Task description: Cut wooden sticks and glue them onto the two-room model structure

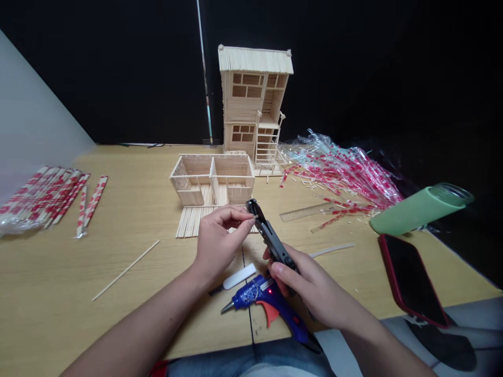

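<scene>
My right hand (301, 277) is wrapped round a dark cutting tool (271, 238) that points up and to the left. At the tool's jaws, my left hand (222, 238) pinches a short piece of thin wood (254, 216) between thumb and finger. Just behind my hands sits a small stick-built room model (214, 180), with a mat of sticks (190, 222) in front of it. A blue glue gun (271, 301) with a red light lies below my hands, beside a white flat piece (239, 276).
A tall stick house (251, 99) stands at the back. Plastic wrappers (349, 167), a ruler (306, 211), a green bottle (416, 209) and a phone (412, 277) are on the right. Wrapped chopsticks (47, 193) and a loose stick (126, 270) lie left.
</scene>
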The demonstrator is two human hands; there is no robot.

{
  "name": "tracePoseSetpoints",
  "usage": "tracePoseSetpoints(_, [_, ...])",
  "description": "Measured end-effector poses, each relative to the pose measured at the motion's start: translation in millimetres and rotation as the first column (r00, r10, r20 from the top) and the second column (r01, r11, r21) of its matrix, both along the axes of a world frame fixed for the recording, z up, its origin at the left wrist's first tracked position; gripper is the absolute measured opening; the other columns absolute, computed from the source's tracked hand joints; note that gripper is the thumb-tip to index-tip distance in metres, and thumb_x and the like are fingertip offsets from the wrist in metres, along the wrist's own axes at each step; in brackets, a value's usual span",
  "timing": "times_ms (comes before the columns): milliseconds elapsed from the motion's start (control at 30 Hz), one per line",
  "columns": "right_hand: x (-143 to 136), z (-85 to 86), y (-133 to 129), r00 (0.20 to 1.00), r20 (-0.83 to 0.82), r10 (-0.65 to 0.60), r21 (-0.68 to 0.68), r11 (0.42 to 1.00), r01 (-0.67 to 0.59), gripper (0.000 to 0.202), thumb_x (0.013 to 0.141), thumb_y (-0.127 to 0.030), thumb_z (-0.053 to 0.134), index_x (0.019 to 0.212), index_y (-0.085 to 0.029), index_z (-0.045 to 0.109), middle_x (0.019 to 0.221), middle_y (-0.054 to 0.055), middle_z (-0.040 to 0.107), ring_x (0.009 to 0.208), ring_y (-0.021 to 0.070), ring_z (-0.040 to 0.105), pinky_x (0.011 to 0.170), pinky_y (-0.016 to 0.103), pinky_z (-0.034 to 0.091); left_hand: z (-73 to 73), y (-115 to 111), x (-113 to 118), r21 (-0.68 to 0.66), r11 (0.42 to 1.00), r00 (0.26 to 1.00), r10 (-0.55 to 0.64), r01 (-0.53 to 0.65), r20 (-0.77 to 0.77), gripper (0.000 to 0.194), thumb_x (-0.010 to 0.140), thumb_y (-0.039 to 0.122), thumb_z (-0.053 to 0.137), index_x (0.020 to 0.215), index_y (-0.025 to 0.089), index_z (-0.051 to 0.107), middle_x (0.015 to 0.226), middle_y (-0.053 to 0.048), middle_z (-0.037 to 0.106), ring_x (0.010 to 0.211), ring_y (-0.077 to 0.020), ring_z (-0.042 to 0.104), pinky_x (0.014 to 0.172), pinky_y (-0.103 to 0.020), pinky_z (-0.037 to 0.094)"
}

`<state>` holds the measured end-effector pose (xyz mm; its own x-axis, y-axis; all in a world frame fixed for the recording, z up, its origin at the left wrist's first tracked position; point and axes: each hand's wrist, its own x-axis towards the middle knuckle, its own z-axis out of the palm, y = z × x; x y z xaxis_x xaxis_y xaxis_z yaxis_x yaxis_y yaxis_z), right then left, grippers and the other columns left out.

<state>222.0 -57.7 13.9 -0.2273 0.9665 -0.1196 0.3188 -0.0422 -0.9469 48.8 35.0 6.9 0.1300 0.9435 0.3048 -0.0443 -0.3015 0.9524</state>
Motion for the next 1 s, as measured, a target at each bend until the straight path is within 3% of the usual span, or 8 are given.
tracePoseSetpoints(433, [0.4, 2.7, 2.0, 0.992, 0.120, 0.025, 0.055, 0.998, -0.032, 0.024, 0.102, -0.043, 0.046, 0.102, -0.021, 0.056, 0.091, 0.000, 0.064, 0.084, 0.0163, 0.057, 0.077, 0.028, 0.040, 0.7, 0.1, 2.2, -0.122, 0.992, 0.996, -0.010, 0.021, 0.090, 0.005, 0.071, 0.019, 0.078, 0.071, 0.016, 0.075, 0.080, -0.005, 0.072, 0.078, -0.0161, 0.067, 0.070, -0.026, 0.055])
tracePoseSetpoints(733, [-2.4, -5.5, 4.2, 0.960, 0.271, -0.071, 0.161, 0.987, 0.027, 0.029, 0.101, -0.043, 0.043, 0.090, -0.019, 0.056, 0.079, 0.001, 0.062, 0.072, 0.0171, 0.055, 0.067, 0.029, 0.038, 2.5, 1.9, 5.4, -0.181, 0.983, 0.993, -0.024, 0.045, 0.118, 0.008, 0.067, 0.019, 0.081, 0.068, 0.015, 0.074, 0.079, -0.006, 0.073, 0.075, -0.0159, 0.067, 0.070, -0.027, 0.056])
tracePoseSetpoints(833, [-1.3, -15.1, 7.7, 0.968, 0.220, -0.121, 0.146, 0.985, 0.090, 0.037, 0.101, -0.047, 0.042, 0.080, -0.020, 0.053, 0.067, 0.000, 0.058, 0.063, 0.0157, 0.054, 0.061, 0.028, 0.038, 0.6, 2.4, 7.3, -0.246, 0.967, 0.990, -0.038, 0.071, 0.136, 0.012, 0.065, 0.021, 0.083, 0.068, 0.014, 0.074, 0.074, -0.004, 0.072, 0.067, -0.0138, 0.065, 0.065, -0.026, 0.054])
tracePoseSetpoints(1000, [8.1, -19.3, 11.2, 0.996, -0.032, -0.087, -0.083, 0.993, 0.084, 0.041, 0.100, -0.057, 0.039, 0.086, -0.021, 0.051, 0.050, -0.008, 0.046, 0.042, 0.0121, 0.045, 0.047, 0.025, 0.036, -5.1, 4.6, 8.7, -0.344, 0.930, 0.980, -0.065, 0.126, 0.186, 0.018, 0.066, 0.025, 0.084, 0.073, 0.014, 0.072, 0.062, -0.001, 0.068, 0.058, -0.0109, 0.061, 0.062, -0.024, 0.051])
